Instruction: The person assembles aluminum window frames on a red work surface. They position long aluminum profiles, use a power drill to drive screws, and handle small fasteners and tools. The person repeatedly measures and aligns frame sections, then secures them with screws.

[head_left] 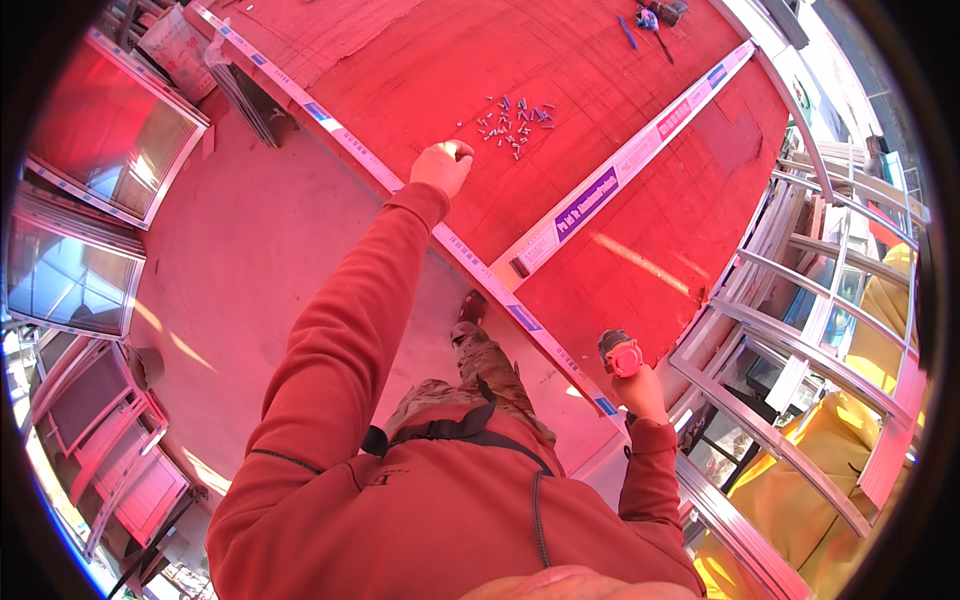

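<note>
My left hand (443,168) is closed above the near edge of a red-topped table (420,75), its fingertips pinched together; what they hold, if anything, is hidden. Just beyond it lies a loose pile of small screws (516,122). My right hand (645,393) grips a cordless drill (621,355) with a reddish end, at the table's near right edge. A long film-covered metal profile (350,148) runs along the near edge. Another profile (628,165), with a purple label, extends from near it toward the far right, its near end resting on the table.
At the table's far right lie a blue pen-like tool (627,33) and another hand tool (665,12). Framed glass panels (115,135) lean at the left. Metal frames (800,300) are stacked at the right, by yellow sheeting (815,470). A white bucket (178,50) stands far left.
</note>
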### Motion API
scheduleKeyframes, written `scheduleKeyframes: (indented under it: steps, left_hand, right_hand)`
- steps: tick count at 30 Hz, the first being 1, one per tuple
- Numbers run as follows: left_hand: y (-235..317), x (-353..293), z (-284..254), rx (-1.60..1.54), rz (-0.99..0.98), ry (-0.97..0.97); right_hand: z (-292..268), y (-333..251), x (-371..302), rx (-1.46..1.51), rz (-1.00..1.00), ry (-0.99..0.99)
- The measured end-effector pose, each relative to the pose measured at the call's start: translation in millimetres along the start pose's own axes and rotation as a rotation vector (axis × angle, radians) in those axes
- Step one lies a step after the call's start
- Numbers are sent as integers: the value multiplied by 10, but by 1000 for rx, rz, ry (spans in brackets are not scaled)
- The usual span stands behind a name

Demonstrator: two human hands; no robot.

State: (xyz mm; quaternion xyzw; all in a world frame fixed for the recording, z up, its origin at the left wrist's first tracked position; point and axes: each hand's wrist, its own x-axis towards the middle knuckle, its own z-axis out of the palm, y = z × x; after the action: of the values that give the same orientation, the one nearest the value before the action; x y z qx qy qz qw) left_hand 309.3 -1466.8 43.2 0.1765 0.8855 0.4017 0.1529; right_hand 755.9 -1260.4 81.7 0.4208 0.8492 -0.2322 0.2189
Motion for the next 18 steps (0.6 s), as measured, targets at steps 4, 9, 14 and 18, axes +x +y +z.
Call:
scheduleKeyframes:
  steps: [4,9,14,18]
  left_hand:
    - [-79,771,88,145,23,18]
    - [-418,1267,113,377,167,-59]
    - [-543,1402,122,327,239,-122]
    - [-631,1523,21,150,195,-237]
  right_hand:
    - [-62,-276,7,80,112,-38]
    - [-177,-659,-23,7,224,-17]
    - [-21,-661,35,17,330,35]
    - [-172,-938,-365,192,295,222]
